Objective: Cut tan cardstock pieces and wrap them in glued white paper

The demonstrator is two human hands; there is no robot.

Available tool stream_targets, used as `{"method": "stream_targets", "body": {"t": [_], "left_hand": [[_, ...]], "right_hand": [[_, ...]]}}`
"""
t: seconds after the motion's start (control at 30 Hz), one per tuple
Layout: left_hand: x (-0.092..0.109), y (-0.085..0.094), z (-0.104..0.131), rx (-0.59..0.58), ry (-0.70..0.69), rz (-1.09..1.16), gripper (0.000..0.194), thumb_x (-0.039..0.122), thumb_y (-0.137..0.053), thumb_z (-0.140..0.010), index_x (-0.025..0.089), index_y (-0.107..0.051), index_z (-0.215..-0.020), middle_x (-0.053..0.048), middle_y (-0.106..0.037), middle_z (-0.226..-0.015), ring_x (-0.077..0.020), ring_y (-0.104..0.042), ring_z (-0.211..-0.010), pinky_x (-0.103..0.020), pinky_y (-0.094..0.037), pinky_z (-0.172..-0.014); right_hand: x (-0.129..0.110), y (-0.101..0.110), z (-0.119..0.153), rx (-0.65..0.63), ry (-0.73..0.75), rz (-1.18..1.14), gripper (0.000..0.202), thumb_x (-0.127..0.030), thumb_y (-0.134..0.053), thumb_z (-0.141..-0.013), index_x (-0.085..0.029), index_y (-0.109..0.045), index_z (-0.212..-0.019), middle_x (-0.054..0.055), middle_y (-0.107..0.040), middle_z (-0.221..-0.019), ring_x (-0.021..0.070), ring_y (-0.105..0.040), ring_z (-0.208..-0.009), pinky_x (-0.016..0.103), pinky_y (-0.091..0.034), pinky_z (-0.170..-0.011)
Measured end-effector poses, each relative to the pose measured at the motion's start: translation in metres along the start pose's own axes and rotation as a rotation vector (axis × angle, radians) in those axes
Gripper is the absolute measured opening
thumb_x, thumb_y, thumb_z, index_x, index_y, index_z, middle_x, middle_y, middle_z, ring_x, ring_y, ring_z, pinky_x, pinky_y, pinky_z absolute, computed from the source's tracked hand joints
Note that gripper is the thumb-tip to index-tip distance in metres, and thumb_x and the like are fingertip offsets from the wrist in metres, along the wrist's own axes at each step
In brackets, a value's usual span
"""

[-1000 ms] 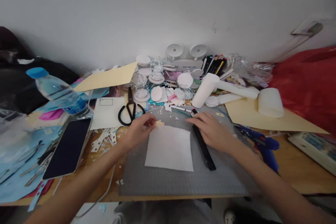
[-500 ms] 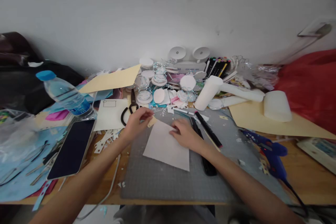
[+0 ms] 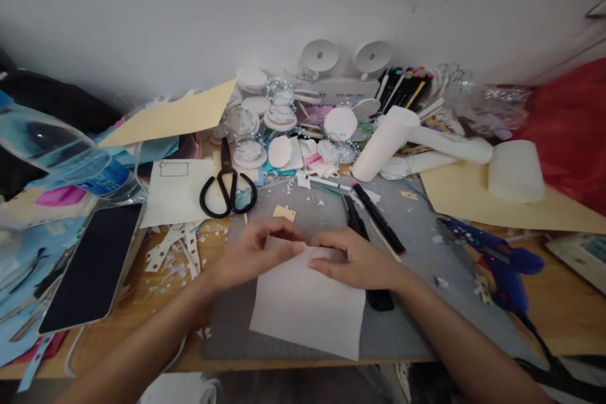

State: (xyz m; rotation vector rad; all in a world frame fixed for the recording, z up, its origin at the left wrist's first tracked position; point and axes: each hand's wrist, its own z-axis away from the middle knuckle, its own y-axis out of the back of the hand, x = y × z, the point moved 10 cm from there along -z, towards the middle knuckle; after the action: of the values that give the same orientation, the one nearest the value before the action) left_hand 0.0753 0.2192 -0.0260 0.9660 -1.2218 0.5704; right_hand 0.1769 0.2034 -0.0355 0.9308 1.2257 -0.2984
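A white sheet of paper (image 3: 307,312) lies on the grey cutting mat (image 3: 237,341) in front of me. My left hand (image 3: 262,252) pinches its top edge between thumb and fingers. Close beside it, my right hand (image 3: 357,260) is closed on the same edge, with its thumb on top of the sheet. The fingertips of both hands nearly meet. Just beyond the left hand rests a small yellow card piece (image 3: 285,213). Under the right hand and forearm side, a black cutter knife (image 3: 356,218) is partly hidden.
Black scissors (image 3: 228,186), a phone (image 3: 92,265) and a water bottle (image 3: 71,151) are on the left. To the right are a black marker (image 3: 379,218), a blue glue gun (image 3: 497,259) and white foam rolls (image 3: 384,144). White discs (image 3: 341,123) crowd the back.
My left hand has let go of the small yellow piece and moved right and down onto the paper's top edge. My right hand has shifted to that edge too. The camera view has moved closer.
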Motion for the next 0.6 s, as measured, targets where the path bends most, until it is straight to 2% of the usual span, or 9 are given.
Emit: {"method": "stream_targets", "body": {"t": [0.07,0.13,0.23,0.33,0.6], "left_hand": [[-0.007,-0.008,0.001,-0.035,0.043,-0.036,0.022,0.039,-0.064,-0.081,0.017,-0.068,-0.082,-0.003,-0.070,-0.082,-0.0177,-0.063,-0.079,-0.026,-0.047,-0.068],[-0.016,-0.012,0.001,-0.056,0.078,-0.033,0.021,0.037,-0.062,-0.082,0.017,-0.068,-0.078,-0.002,-0.069,-0.078,-0.0159,-0.061,-0.074,-0.025,-0.046,-0.066],[-0.026,-0.016,0.001,-0.088,0.105,0.038,0.020,0.035,-0.062,-0.083,0.016,-0.068,-0.077,-0.003,-0.069,-0.078,-0.0149,-0.061,-0.073,-0.024,-0.046,-0.063],[-0.027,-0.017,0.001,-0.107,0.091,0.095,0.018,0.033,-0.062,-0.084,0.016,-0.068,-0.078,-0.003,-0.069,-0.079,-0.0146,-0.062,-0.074,-0.024,-0.047,-0.064],[-0.026,-0.018,0.000,-0.094,0.051,0.200,0.011,0.025,-0.065,-0.081,0.017,-0.070,-0.077,-0.002,-0.071,-0.076,-0.0149,-0.064,-0.071,-0.025,-0.049,-0.065]], "right_hand": [[0.001,-0.004,0.001,-0.018,-0.017,0.017,0.014,-0.027,-0.054,-0.087,-0.017,-0.061,-0.081,-0.002,-0.057,-0.072,0.0102,-0.049,-0.064,0.020,-0.037,-0.057],[0.003,-0.007,0.000,-0.024,-0.031,0.023,0.017,-0.028,-0.052,-0.088,-0.017,-0.060,-0.079,-0.003,-0.054,-0.068,0.0091,-0.047,-0.061,0.020,-0.035,-0.054],[0.005,-0.007,0.000,-0.010,-0.035,0.034,0.016,-0.027,-0.052,-0.089,-0.017,-0.061,-0.082,-0.003,-0.056,-0.068,0.0087,-0.048,-0.061,0.019,-0.035,-0.054],[0.004,-0.006,-0.002,0.006,-0.014,0.070,0.016,-0.026,-0.052,-0.089,-0.017,-0.061,-0.079,-0.002,-0.057,-0.068,0.0090,-0.050,-0.061,0.020,-0.036,-0.055],[-0.017,-0.003,-0.004,0.103,0.219,0.081,0.018,-0.017,-0.051,-0.086,-0.018,-0.056,-0.068,-0.003,-0.052,-0.059,0.0086,-0.047,-0.057,0.022,-0.037,-0.057]]}}
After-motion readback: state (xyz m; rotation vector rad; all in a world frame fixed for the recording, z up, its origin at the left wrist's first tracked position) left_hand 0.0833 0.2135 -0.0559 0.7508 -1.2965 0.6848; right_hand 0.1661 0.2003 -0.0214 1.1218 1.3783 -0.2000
